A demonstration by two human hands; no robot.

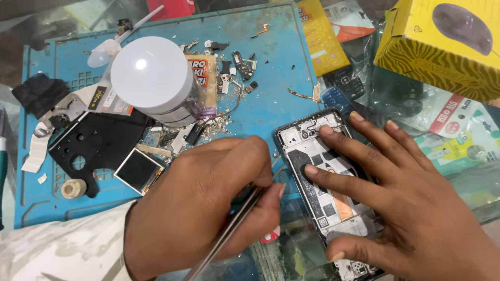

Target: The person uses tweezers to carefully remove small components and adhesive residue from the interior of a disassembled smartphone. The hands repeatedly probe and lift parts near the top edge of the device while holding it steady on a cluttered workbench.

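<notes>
Your hands work side by side at the near edge: your left hand [208,203] pinches a slim metal tool [229,231], likely tweezers, its fingers curled tight so the tip is hidden behind them. Your right hand [411,208] lies spread flat, fingers pressing on an opened phone frame [317,171] that lies at about 4 o'clock in view, half on the blue work mat [271,99] and half on the glass surface [291,255]. At 9 o'clock from your left hand sits a small dark square screen module [138,170], with a black plastic plate [96,143] just beyond it. Farther off, toward 11 o'clock, a white round-topped container [151,78] stands among scattered small parts [237,65]. At 2 o'clock, well apart, rests a yellow cardboard box [442,47].
</notes>
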